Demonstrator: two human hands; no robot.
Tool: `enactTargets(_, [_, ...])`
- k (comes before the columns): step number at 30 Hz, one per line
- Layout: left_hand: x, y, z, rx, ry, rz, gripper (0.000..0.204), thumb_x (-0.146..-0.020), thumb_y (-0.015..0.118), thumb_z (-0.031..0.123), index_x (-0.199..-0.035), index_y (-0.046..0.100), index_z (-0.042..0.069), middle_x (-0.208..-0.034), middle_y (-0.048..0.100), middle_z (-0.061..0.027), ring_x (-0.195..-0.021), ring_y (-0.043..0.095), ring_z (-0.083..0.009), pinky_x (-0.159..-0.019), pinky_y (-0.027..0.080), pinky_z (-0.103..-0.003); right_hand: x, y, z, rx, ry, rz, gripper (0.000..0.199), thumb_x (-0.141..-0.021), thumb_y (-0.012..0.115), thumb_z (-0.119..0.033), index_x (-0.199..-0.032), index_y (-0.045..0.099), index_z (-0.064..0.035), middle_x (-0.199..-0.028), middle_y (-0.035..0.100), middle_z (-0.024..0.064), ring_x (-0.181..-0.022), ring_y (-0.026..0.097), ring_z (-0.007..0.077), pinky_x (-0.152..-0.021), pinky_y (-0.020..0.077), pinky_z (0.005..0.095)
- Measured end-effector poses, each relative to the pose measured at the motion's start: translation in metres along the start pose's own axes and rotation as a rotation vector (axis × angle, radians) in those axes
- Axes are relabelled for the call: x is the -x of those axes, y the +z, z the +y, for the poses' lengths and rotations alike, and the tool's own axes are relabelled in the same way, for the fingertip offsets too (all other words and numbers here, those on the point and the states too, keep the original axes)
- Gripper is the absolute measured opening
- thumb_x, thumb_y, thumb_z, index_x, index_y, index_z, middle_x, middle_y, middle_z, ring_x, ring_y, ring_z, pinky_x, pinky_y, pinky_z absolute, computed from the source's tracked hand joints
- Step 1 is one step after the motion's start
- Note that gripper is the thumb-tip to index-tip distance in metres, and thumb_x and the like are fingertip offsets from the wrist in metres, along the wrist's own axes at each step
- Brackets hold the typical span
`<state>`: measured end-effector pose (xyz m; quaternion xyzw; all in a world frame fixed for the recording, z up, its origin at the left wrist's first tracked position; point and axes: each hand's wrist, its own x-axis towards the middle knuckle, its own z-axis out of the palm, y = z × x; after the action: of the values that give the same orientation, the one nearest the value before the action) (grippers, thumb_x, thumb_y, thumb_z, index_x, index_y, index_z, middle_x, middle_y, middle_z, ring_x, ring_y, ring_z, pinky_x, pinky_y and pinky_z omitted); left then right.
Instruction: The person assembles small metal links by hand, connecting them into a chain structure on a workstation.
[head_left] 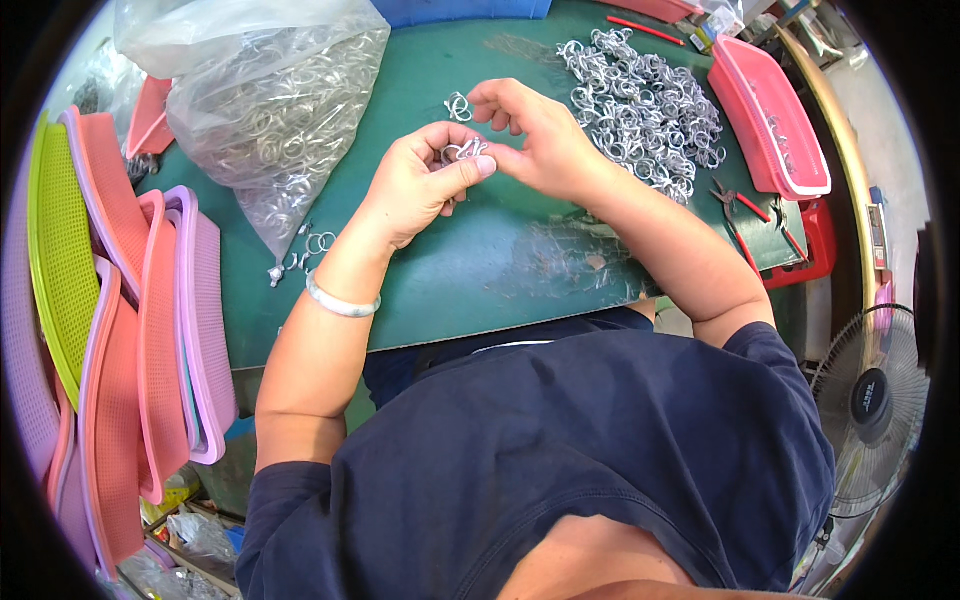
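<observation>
Above the middle of the green table, my left hand [433, 178] is closed around a few silvery metal rings [464, 151], with the thumb pressed over them. My right hand [535, 135] is close beside it, fingers bent and apart from the thumb; I see nothing held between them. Its thumb comes up to the rings at my left fingertips. A small cluster of rings [458, 107] is by the right fingertips; whether it touches them I cannot tell. To the right lies a large pile of similar rings [645, 112].
A clear plastic bag [285, 120] full of rings sits at the left, loose rings [320, 243] near its corner. Red-handled pliers [728, 205] and a pink basket [765, 125] are at the right. Stacked plastic baskets [120, 330] crowd the left side; a fan [872, 405] stands lower right.
</observation>
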<state>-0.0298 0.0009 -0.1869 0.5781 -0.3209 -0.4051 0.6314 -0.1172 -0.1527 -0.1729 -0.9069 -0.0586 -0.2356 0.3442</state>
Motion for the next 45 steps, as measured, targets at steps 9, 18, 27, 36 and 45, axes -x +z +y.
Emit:
enactTargets(9, [-0.012, -0.044, -0.002, 0.683, 0.043, 0.046, 0.024, -0.083, 0.052, 0.022, -0.097, 0.054, 0.003, -0.081, 0.055, -0.0086, -0.067, 0.053, -0.0171, -0.048, 0.044, -0.023, -0.044, -0.005, 0.046, 0.222, 0.152, -0.327, 0.045, -0.076, 0.064, -0.023, -0.114, 0.049, -0.0033, -0.092, 0.057, 0.0113, -0.08, 0.056, 0.0192, -0.07, 0.0463, 0.0301])
enactTargets(18, [-0.015, -0.039, -0.004, 0.376, -0.002, 0.329, 0.015, -0.082, 0.059, 0.017, -0.093, 0.057, 0.006, -0.073, 0.054, -0.0023, -0.061, 0.05, -0.0093, -0.046, 0.039, -0.019, -0.054, 0.013, 0.055, 0.155, 0.183, -0.41, 0.038, -0.069, 0.065, -0.016, -0.104, 0.057, -0.0027, -0.084, 0.06, 0.0126, -0.078, 0.059, 0.024, -0.071, 0.0469, 0.0326])
enactTargets(27, [-0.005, -0.02, 0.006, -0.015, 0.001, 0.26, 0.016, -0.081, 0.061, 0.02, -0.089, 0.059, 0.006, -0.066, 0.051, 0.0027, -0.055, 0.046, -0.0042, -0.046, 0.037, -0.018, -0.031, -0.005, 0.013, -0.55, 0.349, -0.328, 0.034, -0.075, 0.062, -0.001, -0.108, 0.053, -0.0004, -0.075, 0.056, 0.0005, -0.068, 0.053, 0.0074, -0.063, 0.0452, 0.0217])
enactTargets(36, [-0.005, -0.017, 0.005, -0.001, -0.005, 0.244, 0.011, -0.083, 0.057, 0.018, -0.08, 0.058, 0.007, -0.066, 0.053, 0.0021, -0.054, 0.047, -0.0048, -0.044, 0.036, -0.018, -0.012, 0.002, 0.004, -0.574, 0.269, -0.229, 0.036, -0.075, 0.062, 0.0, -0.109, 0.051, 0.0005, -0.081, 0.057, 0.0001, -0.075, 0.053, 0.0058, -0.069, 0.0447, 0.0205])
enactTargets(45, [-0.006, -0.014, 0.001, -0.021, 0.015, 0.268, 0.01, -0.083, 0.056, 0.016, -0.078, 0.059, 0.008, -0.065, 0.054, 0.002, -0.053, 0.047, -0.0047, -0.043, 0.035, -0.018, -0.002, 0.011, 0.015, -0.706, 0.262, -0.128, 0.036, -0.077, 0.06, 0.001, -0.111, 0.05, 0.0006, -0.09, 0.057, 0.002, -0.081, 0.054, 0.0072, -0.073, 0.0458, 0.0217])
